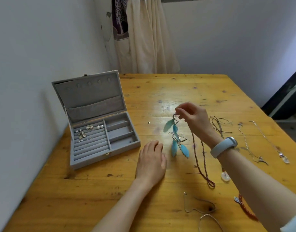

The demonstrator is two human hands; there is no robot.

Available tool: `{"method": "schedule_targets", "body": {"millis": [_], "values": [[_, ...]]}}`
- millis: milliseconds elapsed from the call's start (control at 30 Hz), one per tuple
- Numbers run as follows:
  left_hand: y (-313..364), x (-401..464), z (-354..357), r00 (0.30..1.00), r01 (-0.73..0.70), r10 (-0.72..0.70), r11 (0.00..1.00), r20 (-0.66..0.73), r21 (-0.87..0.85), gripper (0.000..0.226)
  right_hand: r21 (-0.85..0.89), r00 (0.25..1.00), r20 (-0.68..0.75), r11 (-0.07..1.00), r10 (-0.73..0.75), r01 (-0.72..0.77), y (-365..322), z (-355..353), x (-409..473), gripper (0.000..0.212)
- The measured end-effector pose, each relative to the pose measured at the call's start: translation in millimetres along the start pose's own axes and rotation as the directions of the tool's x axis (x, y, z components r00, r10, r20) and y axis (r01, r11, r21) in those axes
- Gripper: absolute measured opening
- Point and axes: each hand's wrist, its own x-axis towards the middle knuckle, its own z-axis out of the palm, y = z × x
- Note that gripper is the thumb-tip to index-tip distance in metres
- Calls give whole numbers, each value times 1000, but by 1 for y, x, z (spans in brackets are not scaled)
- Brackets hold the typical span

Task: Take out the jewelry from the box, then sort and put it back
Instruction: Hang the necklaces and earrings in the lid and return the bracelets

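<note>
An open grey velvet jewelry box (120,149) stands at the left of the wooden table (93,198), with several earrings (86,131) in its ring rows. My right hand (192,118) pinches the top of a blue feather earring (176,141), which dangles above the table. Resting flat on the table just left of the feathers is my left hand (151,162), holding nothing. A brown braided cord necklace (202,161) lies under my right wrist.
Silver chain necklaces (267,144) lie at the right. A dark cord (219,124), a white stone pendant (225,177), a red cord with a charm (244,206) and thin silver bangles (204,213) are spread near my right arm. A curtain hangs behind the table.
</note>
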Motion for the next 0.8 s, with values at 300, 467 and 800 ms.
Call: {"method": "schedule_targets", "body": {"millis": [300, 467, 800], "values": [[26, 50, -1, 986, 106, -101, 994, 131, -31, 38, -157, 990, -132, 987, -43, 22, -1, -39, -19, 15], [31, 76, 9, 980, 148, -147, 989, 136, 6, 36, -152, 994, -112, 988, 12, -29, 6, -50, -28, 16], [29, 90, 5, 956, 259, -224, 947, 187, -192, 13, 58, 989, -50, 989, 140, -137, 2, -50, -23, 21]]}}
